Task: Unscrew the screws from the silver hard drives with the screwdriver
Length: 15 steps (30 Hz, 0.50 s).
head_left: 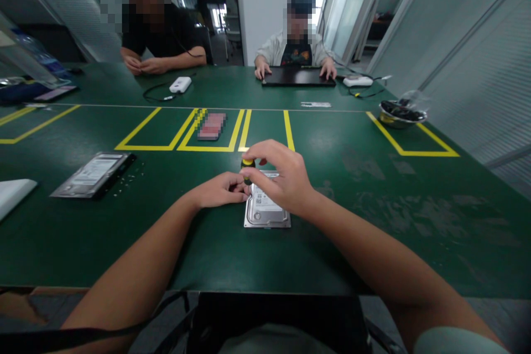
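A silver hard drive (267, 213) with a white label lies flat on the green table in front of me. My right hand (284, 174) is above it, thumb and fingers closed around the handle of a short black-and-yellow screwdriver (248, 165). The screwdriver stands roughly upright over the drive's left side; its tip is hidden. At the drive's left edge is my left hand (224, 191), its curled fingers gripping the edge just below the screwdriver handle. My right hand covers part of the drive's upper half.
To the left lies another hard drive (93, 173), with several tiny screws (128, 177) beside it. A bowl of dark items (401, 113) stands at the right. Yellow tape outlines (207, 149) cross the table. Opposite sit two people, one touching a black laptop-like panel (298, 76).
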Each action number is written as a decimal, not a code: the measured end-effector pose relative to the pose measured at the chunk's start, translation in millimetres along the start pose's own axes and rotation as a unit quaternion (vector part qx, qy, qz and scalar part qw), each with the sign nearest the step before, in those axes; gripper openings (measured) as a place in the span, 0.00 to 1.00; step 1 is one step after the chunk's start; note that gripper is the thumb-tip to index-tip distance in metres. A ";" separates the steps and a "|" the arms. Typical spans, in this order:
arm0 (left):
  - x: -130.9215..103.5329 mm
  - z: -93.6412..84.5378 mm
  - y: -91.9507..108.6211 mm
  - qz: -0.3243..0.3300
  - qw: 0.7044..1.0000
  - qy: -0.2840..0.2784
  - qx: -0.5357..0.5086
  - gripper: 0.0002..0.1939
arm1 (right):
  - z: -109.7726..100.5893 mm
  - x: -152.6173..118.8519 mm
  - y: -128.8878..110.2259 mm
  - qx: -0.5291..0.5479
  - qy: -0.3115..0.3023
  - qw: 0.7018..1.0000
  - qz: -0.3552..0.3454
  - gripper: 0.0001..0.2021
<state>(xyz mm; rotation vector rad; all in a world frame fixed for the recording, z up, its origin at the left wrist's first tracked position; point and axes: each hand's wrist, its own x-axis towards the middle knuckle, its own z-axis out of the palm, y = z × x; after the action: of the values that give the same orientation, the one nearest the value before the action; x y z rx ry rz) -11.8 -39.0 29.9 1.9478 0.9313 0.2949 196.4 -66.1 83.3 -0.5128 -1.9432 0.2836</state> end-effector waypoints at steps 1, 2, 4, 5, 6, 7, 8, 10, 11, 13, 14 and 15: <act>-0.1 -0.2 1.1 0.003 1.000 -0.004 -0.002 0.13 | -0.3 0.3 0.0 -0.011 0.003 1.000 0.003 0.06; -0.2 -0.2 1.6 0.005 1.000 -0.007 -0.006 0.12 | -0.6 0.6 0.0 -0.020 0.008 1.000 0.007 0.06; -0.1 0.1 0.1 0.005 1.000 -0.009 -0.011 0.11 | -1.0 1.0 -0.2 -0.020 0.014 1.000 0.009 0.07; 0.0 0.4 -1.6 0.003 1.000 -0.007 -0.012 0.12 | -1.0 1.1 -0.1 -0.012 0.013 1.000 0.006 0.07; 0.2 0.7 -3.7 0.003 1.000 -0.003 -0.013 0.13 | -0.9 1.0 0.0 -0.002 0.008 1.000 0.001 0.08; 0.5 1.1 -5.7 0.003 1.000 -0.001 -0.013 0.14 | -0.6 0.9 0.2 0.007 0.002 1.000 -0.005 0.09; 0.7 1.4 -7.4 0.003 1.000 0.002 -0.012 0.15 | -0.1 0.7 0.7 0.015 -0.006 1.000 -0.012 0.10; 1.0 1.7 -9.1 -0.001 1.000 0.003 -0.007 0.16 | 0.8 0.3 1.8 0.021 -0.019 0.999 -0.023 0.12; 1.1 1.6 -8.9 -0.003 1.000 0.004 -0.004 0.16 | 1.1 0.2 2.4 0.020 -0.021 0.999 -0.027 0.11; 0.9 1.2 -7.0 -0.006 1.000 0.009 0.001 0.17 | 1.2 0.2 3.3 0.008 -0.017 1.000 -0.023 0.09; 0.7 0.9 -5.5 -0.006 1.000 0.009 0.004 0.16 | 1.0 0.3 3.5 -0.002 -0.012 1.000 -0.014 0.08; 0.5 0.6 -3.8 -0.004 1.000 0.007 0.007 0.16 | 0.6 0.4 3.5 -0.012 -0.005 1.000 -0.004 0.07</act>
<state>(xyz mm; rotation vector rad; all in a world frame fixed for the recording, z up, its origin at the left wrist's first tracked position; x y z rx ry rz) -13.1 -38.0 26.4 1.9561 0.9527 0.2988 196.5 -62.8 81.9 -0.5204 -1.9597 0.2585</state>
